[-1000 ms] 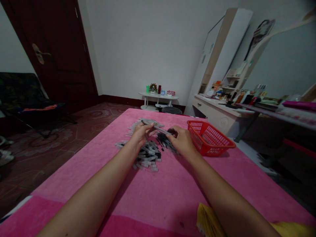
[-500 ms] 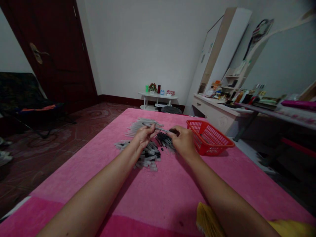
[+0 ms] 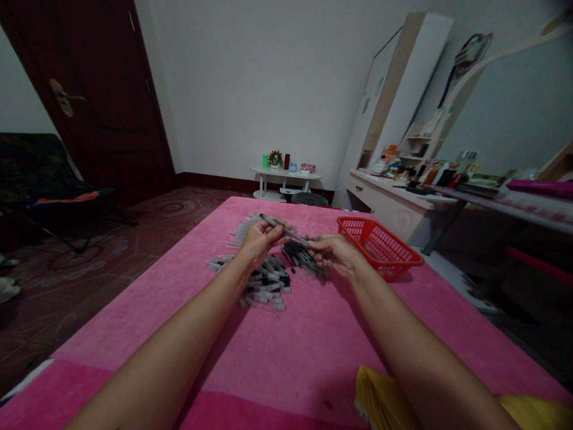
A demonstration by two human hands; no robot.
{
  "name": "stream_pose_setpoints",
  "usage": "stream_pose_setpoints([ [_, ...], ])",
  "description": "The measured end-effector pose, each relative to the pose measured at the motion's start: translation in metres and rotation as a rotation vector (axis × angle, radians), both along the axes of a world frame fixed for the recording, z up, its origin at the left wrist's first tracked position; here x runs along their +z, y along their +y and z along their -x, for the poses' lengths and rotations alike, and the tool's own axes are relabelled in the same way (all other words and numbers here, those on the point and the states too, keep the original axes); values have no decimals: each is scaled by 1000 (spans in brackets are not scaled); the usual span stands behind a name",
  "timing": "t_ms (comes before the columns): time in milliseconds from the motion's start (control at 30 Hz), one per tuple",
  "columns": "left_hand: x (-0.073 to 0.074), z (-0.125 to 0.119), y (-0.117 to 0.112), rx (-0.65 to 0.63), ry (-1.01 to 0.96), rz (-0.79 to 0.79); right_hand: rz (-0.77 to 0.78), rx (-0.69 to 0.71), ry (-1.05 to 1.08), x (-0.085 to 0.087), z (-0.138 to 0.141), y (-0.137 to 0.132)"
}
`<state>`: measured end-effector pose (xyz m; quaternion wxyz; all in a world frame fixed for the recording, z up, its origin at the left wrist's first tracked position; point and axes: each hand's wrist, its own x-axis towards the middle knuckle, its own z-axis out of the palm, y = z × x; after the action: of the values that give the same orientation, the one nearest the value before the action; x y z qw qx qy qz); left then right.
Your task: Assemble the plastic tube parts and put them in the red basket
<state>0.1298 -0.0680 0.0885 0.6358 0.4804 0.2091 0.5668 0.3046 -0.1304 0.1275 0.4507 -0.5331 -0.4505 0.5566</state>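
Note:
A slim grey pen [image 3: 293,233] with a dark end slants between my two hands above the table. My left hand [image 3: 261,240] is closed on its middle and upper part, thumb on top. At the lower right end, my right hand [image 3: 333,251] pinches the pen between thumb and fingertips. Beneath and around the hands lie a pile of clear pen caps [image 3: 268,286], a bundle of thin black pen parts [image 3: 299,255], and a row of pale translucent barrels [image 3: 239,230] partly hidden by my left hand.
A red plastic basket [image 3: 385,251] stands right of my right hand. The table wears a pink cloth [image 3: 286,358]. Yellow fabric [image 3: 380,400] lies by my right forearm. Farther off are a small white table [image 3: 286,174] and a cluttered dresser [image 3: 403,194].
The pen has tilted more steeply, its dark end rising at the left. My right hand has turned, its fingers now showing below the pen.

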Motion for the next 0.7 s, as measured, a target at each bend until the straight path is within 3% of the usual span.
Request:
stream_pose_setpoints([
  [167, 7, 7, 3, 13, 165, -59, -218, -46, -218, 7, -2, -1],
  [267, 4, 23, 17, 159, 350, -104, -447, -261, -435, 23, -23, -3],
  [333, -4, 40, 31, 342, 525, -112, -525, -476, -745, 37, -46, -7],
  [400, -14, 58, 45, 516, 832, -149, -431, -705, -1135, 47, -70, -11],
  [467, -24, 73, 53, 608, 1146, -216, -260, -778, -1378, 53, -92, -15],
  [567, -31, 82, 52, 625, 1480, -231, -55, -711, -1526, 49, -113, -14],
  [700, -31, 78, 45, 553, 1706, -264, 87, -591, -1565, 31, -122, -3],
])
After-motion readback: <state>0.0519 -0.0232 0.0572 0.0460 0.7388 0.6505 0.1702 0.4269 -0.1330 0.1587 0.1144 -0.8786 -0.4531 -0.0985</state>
